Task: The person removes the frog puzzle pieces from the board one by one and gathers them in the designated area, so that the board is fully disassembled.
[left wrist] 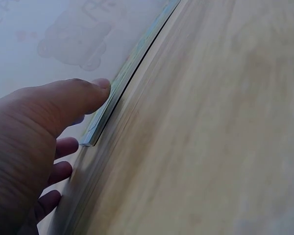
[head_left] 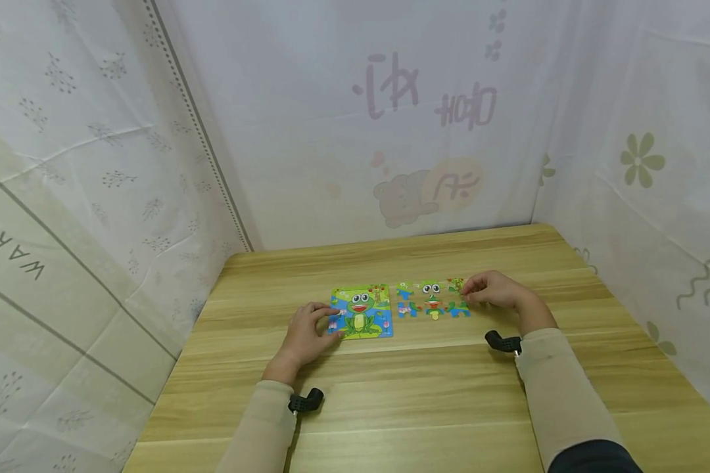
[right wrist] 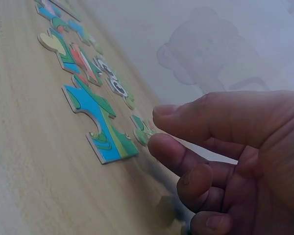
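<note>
Touching the left side of the frog picture [head_left: 363, 316], the left hand [head_left: 303, 334] sits loosely spread, thumb at the near left corner; we see no tight grip. To its right lie the puzzle pieces [head_left: 434, 305], six in two rows with gaps between. The right hand [head_left: 497, 290] is at the right end of the far row, thumb and index finger slightly parted, other fingers bent. They meet or nearly meet the far right piece [right wrist: 141, 132]; we can't tell whether it's pinched.

Risks, as we judge: a low fingertip sweep could bump the near right piece [right wrist: 103, 122] out of line, since it lies close by. Thin flat edges give little to pinch, so a piece could slip or flip. Pressing harder at the left corner might skid the picture into the pieces, with only a narrow gap between.

Materials: pieces look like printed card or thin board, pale cut edges, rounded knobs and scooped notches. Picture is squarish and flat, with a layered-looking edge. Table [head_left: 390, 401] shows yellowish wood grain, seemingly smooth. Curtain [head_left: 296, 131] behind is pale, soft, lightly creased fabric.
</note>
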Motion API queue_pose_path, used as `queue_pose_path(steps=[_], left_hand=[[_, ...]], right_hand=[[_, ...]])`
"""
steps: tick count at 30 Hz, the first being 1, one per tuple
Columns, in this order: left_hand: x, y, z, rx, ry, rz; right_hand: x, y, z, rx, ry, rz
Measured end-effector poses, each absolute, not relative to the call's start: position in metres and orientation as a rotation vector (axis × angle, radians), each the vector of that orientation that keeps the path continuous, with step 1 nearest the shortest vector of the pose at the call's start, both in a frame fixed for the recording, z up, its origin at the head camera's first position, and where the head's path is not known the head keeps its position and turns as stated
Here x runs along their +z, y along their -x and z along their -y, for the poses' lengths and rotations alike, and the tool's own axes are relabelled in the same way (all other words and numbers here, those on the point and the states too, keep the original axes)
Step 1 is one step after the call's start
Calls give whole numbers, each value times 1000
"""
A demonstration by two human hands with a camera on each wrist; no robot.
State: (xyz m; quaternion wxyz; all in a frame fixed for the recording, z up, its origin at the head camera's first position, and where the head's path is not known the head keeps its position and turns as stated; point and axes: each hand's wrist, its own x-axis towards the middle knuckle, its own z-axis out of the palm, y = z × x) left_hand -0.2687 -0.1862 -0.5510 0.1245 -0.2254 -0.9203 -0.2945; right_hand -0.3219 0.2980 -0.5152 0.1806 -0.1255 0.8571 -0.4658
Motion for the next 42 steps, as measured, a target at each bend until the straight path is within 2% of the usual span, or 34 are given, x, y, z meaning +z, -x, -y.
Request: queue_pose_path(steps=[15, 42], left_hand=[[-548, 268, 192, -950, 621, 2750], [-549, 268, 194, -980, 616, 2809]], right_hand=[[-508, 324, -264, -1318, 496, -2490], [-506, 322, -150, -1254, 717, -2480]])
